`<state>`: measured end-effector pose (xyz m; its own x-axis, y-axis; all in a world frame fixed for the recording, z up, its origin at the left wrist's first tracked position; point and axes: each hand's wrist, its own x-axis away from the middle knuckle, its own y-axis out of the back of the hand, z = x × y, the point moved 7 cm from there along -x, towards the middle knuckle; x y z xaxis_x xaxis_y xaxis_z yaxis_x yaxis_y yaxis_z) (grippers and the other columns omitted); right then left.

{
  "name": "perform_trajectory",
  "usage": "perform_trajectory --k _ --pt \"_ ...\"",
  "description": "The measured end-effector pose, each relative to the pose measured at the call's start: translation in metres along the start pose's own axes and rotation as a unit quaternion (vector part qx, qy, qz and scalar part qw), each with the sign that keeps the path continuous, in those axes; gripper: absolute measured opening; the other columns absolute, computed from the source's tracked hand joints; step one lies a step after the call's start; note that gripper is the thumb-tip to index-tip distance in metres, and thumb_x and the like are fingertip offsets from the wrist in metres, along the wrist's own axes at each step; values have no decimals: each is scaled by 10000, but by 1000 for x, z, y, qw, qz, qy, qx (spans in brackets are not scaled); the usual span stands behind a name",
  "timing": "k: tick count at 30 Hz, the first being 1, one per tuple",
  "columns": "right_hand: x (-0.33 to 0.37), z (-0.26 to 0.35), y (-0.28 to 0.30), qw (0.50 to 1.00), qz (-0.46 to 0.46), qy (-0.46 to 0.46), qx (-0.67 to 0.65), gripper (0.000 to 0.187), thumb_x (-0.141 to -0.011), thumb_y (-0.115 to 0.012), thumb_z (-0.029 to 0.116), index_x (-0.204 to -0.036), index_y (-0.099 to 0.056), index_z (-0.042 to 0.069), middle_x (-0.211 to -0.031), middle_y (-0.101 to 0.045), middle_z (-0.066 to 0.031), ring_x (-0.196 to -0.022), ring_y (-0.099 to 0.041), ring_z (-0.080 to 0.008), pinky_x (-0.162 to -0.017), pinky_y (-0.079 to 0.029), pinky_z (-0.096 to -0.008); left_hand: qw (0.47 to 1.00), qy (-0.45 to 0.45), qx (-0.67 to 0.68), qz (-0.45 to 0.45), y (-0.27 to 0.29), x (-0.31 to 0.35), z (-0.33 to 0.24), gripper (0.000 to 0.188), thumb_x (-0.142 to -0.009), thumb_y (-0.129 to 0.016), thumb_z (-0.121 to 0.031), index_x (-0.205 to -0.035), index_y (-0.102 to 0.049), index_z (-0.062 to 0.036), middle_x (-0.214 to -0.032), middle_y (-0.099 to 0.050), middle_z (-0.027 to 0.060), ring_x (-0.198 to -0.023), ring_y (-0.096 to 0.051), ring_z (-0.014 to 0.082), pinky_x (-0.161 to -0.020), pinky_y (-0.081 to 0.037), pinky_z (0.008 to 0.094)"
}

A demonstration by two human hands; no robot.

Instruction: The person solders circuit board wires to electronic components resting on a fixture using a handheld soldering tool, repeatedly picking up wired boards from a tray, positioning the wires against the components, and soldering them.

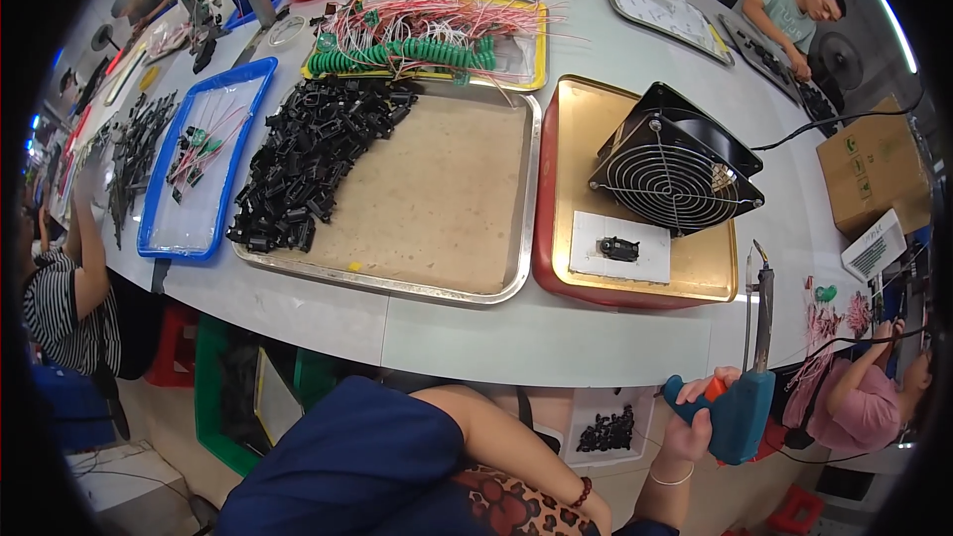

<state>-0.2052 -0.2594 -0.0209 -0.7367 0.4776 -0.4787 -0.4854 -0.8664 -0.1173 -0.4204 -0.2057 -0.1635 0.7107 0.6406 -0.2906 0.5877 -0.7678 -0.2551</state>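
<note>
My right hand (pixel 692 427) is wrapped round a blue pistol-shaped soldering gun (pixel 743 420) with a red trigger, beyond the table's near edge. Its metal barrel points upward, with a thin tube beside it and the bent tip near the corner of a gold-topped red tin. On the tin's upturned surface lies a white pad (pixel 586 251) bearing a small black plastic housing (pixel 619 249). My left forearm crosses my lap, a red bead bracelet at its wrist; the left hand (pixel 598 514) shows only in part at the lower edge, its fingers hidden.
A black fan (pixel 685 164) stands on the tin (pixel 566 149). Left of it, a metal tray (pixel 526 208) holds many black housings (pixel 308 159). Behind lie a yellow tray (pixel 541 40) of wires and a blue tray (pixel 260 79). Other people work around the tables.
</note>
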Motion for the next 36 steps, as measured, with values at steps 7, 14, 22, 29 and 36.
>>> perform_trajectory --k 7,14,22,29,36 --pt "-2 -3 1 1000 1 -6 -15 602 -823 -653 193 -1293 -393 -79 -1211 -416 -151 -740 -496 -151 -593 -432 -275 1000 -3 -12 -16 8 30 -40 476 -819 -751 -246 -1193 -582 -4 -1076 -650 147 -942 -583 181 -852 -475 349" --pt "-2 -4 4 1000 -3 -9 -25 604 -827 -641 186 -1304 -389 -86 -1213 -417 -155 -739 -495 -150 -583 -437 -274 999 -12 -21 -23 2 31 -68 431 -818 -754 -215 -1152 -594 7 -1041 -654 144 -941 -584 180 -843 -478 339" --pt "-2 -3 2 1000 3 -12 -7 614 -826 -659 195 -1297 -389 -95 -1201 -424 -149 -746 -502 -152 -587 -438 -275 999 -19 -33 -30 -26 41 -91 380 -817 -757 -180 -1104 -609 21 -1002 -660 140 -941 -585 178 -832 -481 328" --pt "-1 -6 4 1000 18 -24 2 612 -825 -663 197 -1290 -393 -95 -1200 -427 -148 -742 -506 -151 -585 -443 -279 966 -188 177 33 -17 81 -165 129 -875 -661 -14 -941 -573 52 -818 -589 15 -811 -548 123 -747 -478 290" --pt "-4 -5 5 999 18 -33 10 608 -817 -658 172 -1294 -390 -93 -1211 -426 -152 -733 -507 -150 -571 -450 -276 967 -224 116 -26 -40 93 -187 259 -916 -675 -95 -1027 -468 14 -872 -496 2 -839 -465 78 -717 -431 267"
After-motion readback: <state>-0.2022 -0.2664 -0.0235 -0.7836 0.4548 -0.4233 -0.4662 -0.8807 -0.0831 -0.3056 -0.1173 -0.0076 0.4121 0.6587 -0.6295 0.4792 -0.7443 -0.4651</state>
